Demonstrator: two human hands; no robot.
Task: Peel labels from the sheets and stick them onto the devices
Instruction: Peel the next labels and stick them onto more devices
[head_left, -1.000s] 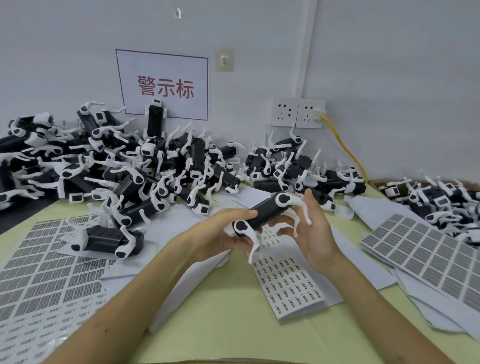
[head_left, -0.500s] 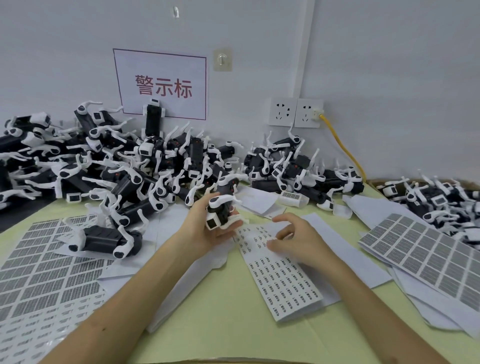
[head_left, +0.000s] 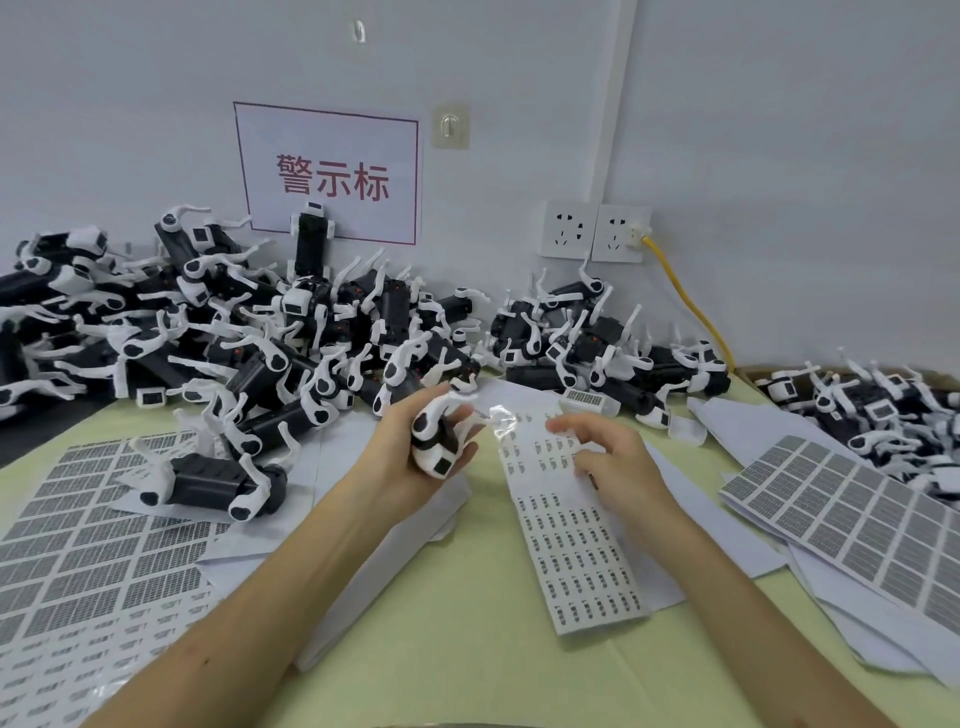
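Head view: a person at a pale green table (head_left: 467, 649), both forearms bare.

Left hand (head_left: 410, 457) grips one black-and-white device (head_left: 435, 441), fingers and thumb curled round its body. The device's white end, with a small dark square window, faces the camera. It is held off the table, just left of the far end of the label sheet (head_left: 571, 545).

Right hand (head_left: 618, 467) lies over the upper part of that sheet, fingers bent, fingertips (head_left: 558, 425) down at the rows of small dark labels. Blurred here; cannot tell whether a label is pinched or the tips only touch paper. The hands are near each other, not touching.

Label sheet: a long white strip running away from the person, lying over plain white paper. A crinkle of clear film (head_left: 500, 422) sits at its far end, between the two hands.

Around:
- A large heap of devices (head_left: 291, 332) stands against the wall at back left, spilling toward centre.
- A second heap (head_left: 883, 415) lies at far right.
- One lone device (head_left: 213, 483) lies on its side on the grey label sheets (head_left: 78, 545) at left.
- More grey sheets (head_left: 841, 519) at right overlap white paper.
- On the wall are a white sign (head_left: 332, 171) with red characters and two sockets (head_left: 595, 231).
- A yellow cable (head_left: 685, 306) is plugged into the right socket and runs down behind the devices.
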